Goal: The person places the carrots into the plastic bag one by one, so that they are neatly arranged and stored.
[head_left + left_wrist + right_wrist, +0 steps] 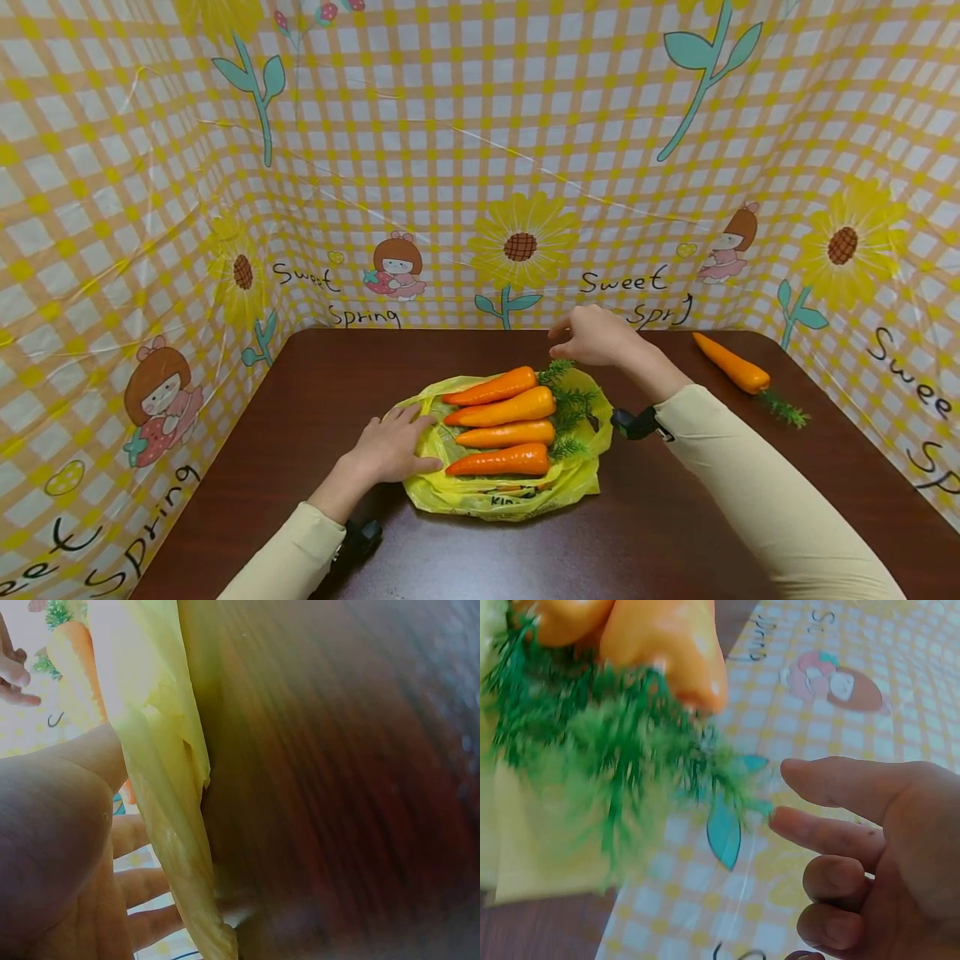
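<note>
Four orange plastic carrots (504, 422) lying crosswise on crumpled yellow plastic bag (501, 492), mid-tabletop (675, 517); left hand (392, 450) flat on bag; right hand (592, 335), grip released, nearest their leafy ends.

Yellow plastic bag (480, 492) lies flat and crumpled on the counter (660, 533). Four orange carrots (502, 412) lie on it side by side, tips pointing left, green tops (573, 404) at right.
</note>
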Motion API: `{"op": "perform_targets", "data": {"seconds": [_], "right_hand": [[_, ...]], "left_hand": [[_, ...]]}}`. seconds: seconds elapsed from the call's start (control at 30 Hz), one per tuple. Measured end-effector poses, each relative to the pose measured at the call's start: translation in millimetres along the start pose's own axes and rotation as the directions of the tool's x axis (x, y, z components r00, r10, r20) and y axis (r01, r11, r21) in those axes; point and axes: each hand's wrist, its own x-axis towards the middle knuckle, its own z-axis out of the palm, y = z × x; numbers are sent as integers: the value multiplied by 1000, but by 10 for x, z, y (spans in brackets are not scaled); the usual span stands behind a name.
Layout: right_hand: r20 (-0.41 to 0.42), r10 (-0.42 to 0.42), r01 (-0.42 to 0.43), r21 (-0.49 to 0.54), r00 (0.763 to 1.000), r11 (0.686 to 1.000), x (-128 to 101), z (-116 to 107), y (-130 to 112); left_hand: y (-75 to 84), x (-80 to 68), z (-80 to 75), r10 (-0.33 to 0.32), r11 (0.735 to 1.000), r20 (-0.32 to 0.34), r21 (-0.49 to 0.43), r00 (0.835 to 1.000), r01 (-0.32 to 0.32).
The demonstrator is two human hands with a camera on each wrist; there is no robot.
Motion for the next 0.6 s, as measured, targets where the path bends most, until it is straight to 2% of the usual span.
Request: {"op": "perform_targets", "data": {"seconds": [0.6], "right_hand": [[-138,79,-73,42,987,996,-306,-216,689]], "left_hand": [[3,0,-3,-5,1000,4,-4,1000,6]]}}
